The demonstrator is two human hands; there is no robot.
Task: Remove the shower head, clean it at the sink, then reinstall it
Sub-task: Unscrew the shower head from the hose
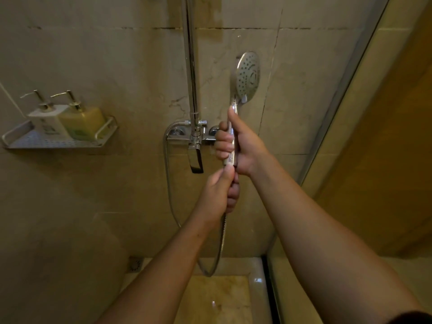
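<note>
A chrome shower head (248,77) stands upright in front of the tiled wall, its round spray face turned toward me. My right hand (238,146) is wrapped around its handle, thumb pointing up the stem. Just below, my left hand (221,190) grips the hose end where it meets the handle's bottom. The metal hose (221,244) hangs down from that hand, loops near the floor and climbs on the left to the mixer tap (195,139).
A vertical chrome riser pipe (191,57) runs up from the tap. A metal corner shelf (58,139) on the left wall carries two pump bottles. A floor drain (136,264) sits low in the corner. A glass door frame (350,94) bounds the right side.
</note>
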